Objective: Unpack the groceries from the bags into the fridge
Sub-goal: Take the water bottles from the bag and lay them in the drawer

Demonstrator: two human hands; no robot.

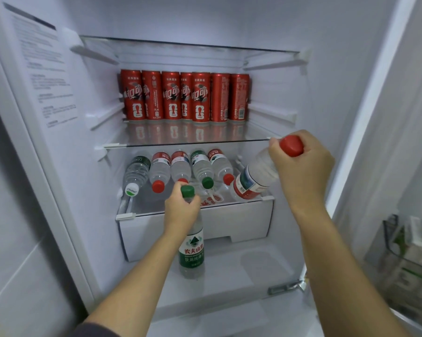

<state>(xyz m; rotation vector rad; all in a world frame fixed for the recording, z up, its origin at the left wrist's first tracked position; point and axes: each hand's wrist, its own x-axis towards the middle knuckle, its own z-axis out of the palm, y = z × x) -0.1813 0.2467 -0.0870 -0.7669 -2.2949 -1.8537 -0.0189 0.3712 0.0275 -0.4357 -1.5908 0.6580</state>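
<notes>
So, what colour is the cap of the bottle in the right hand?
The cap is red, clearest in the head view.

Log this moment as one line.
phase: loading lower shelf | left hand: grips green-cap bottle, upright | right hand: grips red-cap bottle, tilted at shelf's right end | upper shelf: row of red cans

Bare forearms (pixel 137 276), dark sleeve (pixel 95 330) (greyish, perhaps) at left elbow
</notes>
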